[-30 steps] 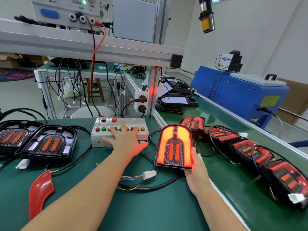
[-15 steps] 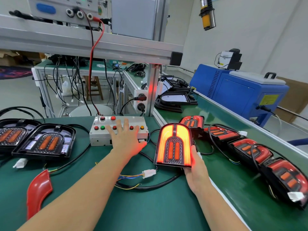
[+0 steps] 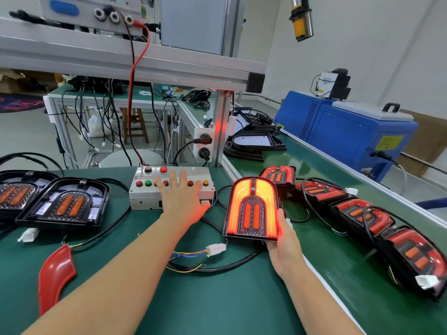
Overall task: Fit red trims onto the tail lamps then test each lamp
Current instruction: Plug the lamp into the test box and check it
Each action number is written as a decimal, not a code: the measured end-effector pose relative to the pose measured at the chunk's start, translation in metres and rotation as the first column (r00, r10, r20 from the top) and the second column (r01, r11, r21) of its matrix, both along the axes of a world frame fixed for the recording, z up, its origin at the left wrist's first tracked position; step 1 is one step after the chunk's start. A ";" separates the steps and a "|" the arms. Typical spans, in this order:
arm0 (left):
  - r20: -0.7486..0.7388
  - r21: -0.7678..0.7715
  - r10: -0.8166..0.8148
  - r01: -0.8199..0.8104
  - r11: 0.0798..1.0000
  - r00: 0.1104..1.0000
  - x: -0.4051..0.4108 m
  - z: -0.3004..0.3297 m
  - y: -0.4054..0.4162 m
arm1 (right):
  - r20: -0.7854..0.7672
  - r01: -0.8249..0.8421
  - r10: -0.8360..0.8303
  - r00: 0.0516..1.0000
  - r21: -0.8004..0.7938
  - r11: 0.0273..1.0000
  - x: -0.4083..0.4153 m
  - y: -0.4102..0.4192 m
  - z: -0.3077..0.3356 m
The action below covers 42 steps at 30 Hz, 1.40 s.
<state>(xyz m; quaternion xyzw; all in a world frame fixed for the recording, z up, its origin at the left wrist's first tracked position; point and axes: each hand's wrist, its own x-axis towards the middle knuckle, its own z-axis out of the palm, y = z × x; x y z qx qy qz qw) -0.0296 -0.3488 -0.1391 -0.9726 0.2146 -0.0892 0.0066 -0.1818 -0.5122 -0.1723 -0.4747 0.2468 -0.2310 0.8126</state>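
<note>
While your left hand (image 3: pixel 182 199) lies flat with its fingers spread over the white button box (image 3: pixel 145 194), the fingertips rest among the row of red, green and yellow buttons along its top. Your right hand (image 3: pixel 283 247) holds the lit tail lamp (image 3: pixel 252 209) by its lower right corner, fingers curled under and behind the housing and thumb up along its right edge. That lamp stands nearly upright on the green worktop (image 3: pixel 217 305), just right of the button box, its arch-shaped outer band glowing orange-red and casting a red glow on both hands.

A loose red trim (image 3: pixel 54 276) lies on the worktop at your near left, well apart from either hand. Behind it, two black lamp housings (image 3: pixel 65 204) without red trims sit side by side at the left edge, each showing two orange bars. To the right of the lit lamp, a row of finished lamps (image 3: pixel 360 213) with red trims runs along the worktop toward the near right corner, unlit, their black cables looping over them. A white connector (image 3: pixel 216 249) with coloured wires lies on the worktop between your two forearms, beside a thick black cable (image 3: pixel 217 268). A red lead (image 3: pixel 135 76) drops from the power supply (image 3: pixel 96 10) on the shelf above toward the button box. A blue machine (image 3: pixel 343 131) stands beyond the worktop on the right.
</note>
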 end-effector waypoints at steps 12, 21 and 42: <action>0.002 -0.010 -0.003 0.003 1.000 1.000 0.003 -0.003 0.000 | 0.011 0.013 -0.014 1.000 0.023 1.000 0.002 -0.001 -0.002; -0.028 -0.026 -0.007 0.006 1.000 1.000 0.002 -0.001 0.000 | -0.001 0.021 -0.021 1.000 0.018 1.000 0.003 -0.004 -0.002; -0.258 -0.121 -0.387 0.368 0.922 0.885 -0.082 0.016 0.042 | -0.079 0.078 -0.071 0.994 0.091 0.993 0.008 -0.007 0.007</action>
